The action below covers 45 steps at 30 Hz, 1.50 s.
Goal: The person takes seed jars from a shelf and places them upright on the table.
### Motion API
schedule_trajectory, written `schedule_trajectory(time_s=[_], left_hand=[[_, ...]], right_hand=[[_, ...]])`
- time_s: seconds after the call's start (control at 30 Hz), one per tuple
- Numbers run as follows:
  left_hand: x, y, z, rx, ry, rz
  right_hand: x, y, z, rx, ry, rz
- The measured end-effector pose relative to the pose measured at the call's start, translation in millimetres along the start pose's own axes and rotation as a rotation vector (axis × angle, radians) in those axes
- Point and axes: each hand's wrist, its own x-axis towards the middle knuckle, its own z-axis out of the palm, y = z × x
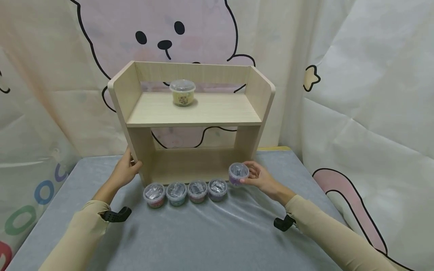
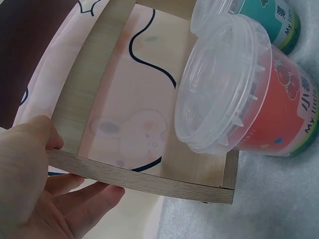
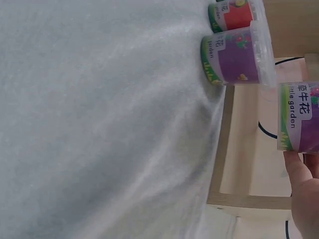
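Observation:
My left hand grips the left side panel of a small two-tier wooden shelf; in the left wrist view, the thumb lies on one face of the panel and the fingers on the other. A small plastic tub with a purple label and clear lid is held by my right hand in front of the shelf's lower right. The right wrist view shows the purple tub raised off the cloth, upright, with fingers at its side. A yellow tub stands on the upper board.
Several lidded tubs stand in a row before the shelf, among them a red tub, a teal tub and another purple tub. Grey-blue cloth covers the table. Printed curtains hang behind and at the sides.

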Motion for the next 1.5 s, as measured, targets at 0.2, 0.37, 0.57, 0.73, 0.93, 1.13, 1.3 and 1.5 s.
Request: schedule_trajectory(time_s=[0.2, 0.37, 0.57, 0.73, 0.93, 1.13, 1.3, 1.5], left_hand=[[1.3, -0.9, -1.9, -0.008, -0.003, 0.002], [0.2, -0.7, -1.6, -0.013, -0.008, 0.007], [-1.0, 0.3, -0.3, -0.026, -0.011, 0.017], [-0.9, -2.2, 0.6, -0.029, -0.011, 0.032], [0.3, -2.4, 0.6, -0.025, -0.011, 0.021], [0.1, -3.1, 0.2, -0.015, -0.001, 0.025], [0.3, -3.8, 0.3, -0.024, -0.001, 0.039], [0.4, -3.7, 0.4, -0.023, 0.004, 0.036]], right_hand=[[-1.7, 8, 0, -0.014, -0.009, 0.029], [-2.4, 23, 0, -0.038, -0.02, 0.022], [-3.9, 33, 1, -0.066, -0.028, -0.011], [-5.5, 39, 0, -0.074, -0.04, 0.018], [-5.3, 43, 1, -0.086, -0.046, 0.045], [-7.2, 46, 4, -0.099, -0.058, 0.05], [-8.0, 50, 7, -0.101, -0.054, 0.029], [-6.3, 52, 6, -0.108, -0.059, 0.001]])
